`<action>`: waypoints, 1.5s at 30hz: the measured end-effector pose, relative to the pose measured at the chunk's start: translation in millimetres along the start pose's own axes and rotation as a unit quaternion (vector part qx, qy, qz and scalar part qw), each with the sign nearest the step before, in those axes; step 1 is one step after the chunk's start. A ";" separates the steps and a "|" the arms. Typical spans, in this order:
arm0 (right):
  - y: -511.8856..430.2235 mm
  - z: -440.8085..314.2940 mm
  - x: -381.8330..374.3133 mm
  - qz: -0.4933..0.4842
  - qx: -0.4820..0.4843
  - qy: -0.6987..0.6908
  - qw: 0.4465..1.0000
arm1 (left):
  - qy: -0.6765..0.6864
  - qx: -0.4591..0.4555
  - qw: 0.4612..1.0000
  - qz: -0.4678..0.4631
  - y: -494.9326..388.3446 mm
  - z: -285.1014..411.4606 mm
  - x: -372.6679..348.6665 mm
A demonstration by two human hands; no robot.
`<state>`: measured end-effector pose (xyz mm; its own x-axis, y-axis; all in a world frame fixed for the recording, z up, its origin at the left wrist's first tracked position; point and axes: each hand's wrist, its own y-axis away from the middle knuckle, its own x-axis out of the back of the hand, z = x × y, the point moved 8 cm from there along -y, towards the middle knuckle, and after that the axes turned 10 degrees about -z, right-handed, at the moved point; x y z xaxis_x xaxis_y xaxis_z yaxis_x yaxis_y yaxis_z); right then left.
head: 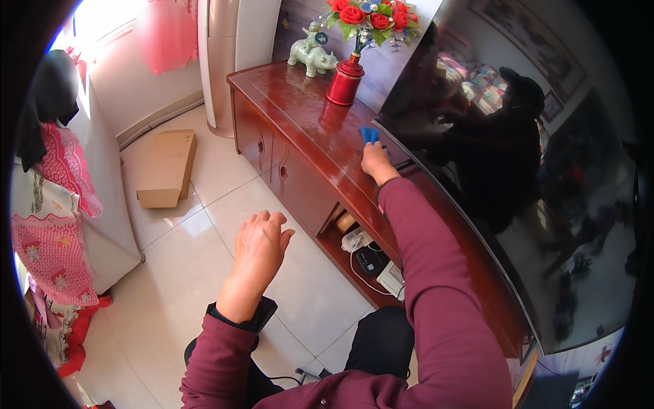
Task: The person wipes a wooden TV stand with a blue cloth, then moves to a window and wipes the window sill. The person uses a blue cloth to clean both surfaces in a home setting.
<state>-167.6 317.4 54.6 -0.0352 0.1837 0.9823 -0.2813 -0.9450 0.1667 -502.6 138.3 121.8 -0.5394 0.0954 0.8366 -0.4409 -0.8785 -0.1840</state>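
Note:
My right hand (377, 161) is closed on a blue cloth (369, 135) and presses it against the top of a reddish-brown wooden cabinet (301, 120), beside the lower edge of a large television (490, 168). Parts of the cabinet top look wet or streaked. My left hand (261, 244) hangs over the tiled floor with its fingers slightly bent and nothing in it; a black band is on that wrist. Beyond the cloth, a red vase (346, 82) with artificial red roses (352, 15) stands on the cabinet, next to a pale green rhinoceros figurine (312, 53).
An open shelf in the cabinet holds a white power strip (356, 239), a black device (371, 260) and cables. A cardboard box (166, 166) lies on the floor. At the left stands furniture under a pale cover (110, 214) with pink cloths (53, 255). A tall appliance (220, 76) stands beyond the cabinet.

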 end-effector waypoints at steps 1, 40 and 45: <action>14.5 -5.2 0.8 0.057 0.029 -0.060 0.996 | 0.001 -0.010 1.000 0.010 0.4 3.1 1.2; -58.5 -3.0 -5.1 0.002 -0.017 -0.081 0.997 | -0.023 -0.015 1.000 0.006 6.5 1.3 7.2; -34.7 -99.5 6.9 0.077 0.265 -0.088 0.957 | -0.017 -0.006 1.000 0.003 3.2 6.7 2.6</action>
<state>-253.4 378.4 47.1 0.1391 0.0262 0.9899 0.2425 -0.9701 -0.0084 -500.6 132.7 126.9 -0.5174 0.0730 0.8526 -0.4466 -0.8730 -0.1963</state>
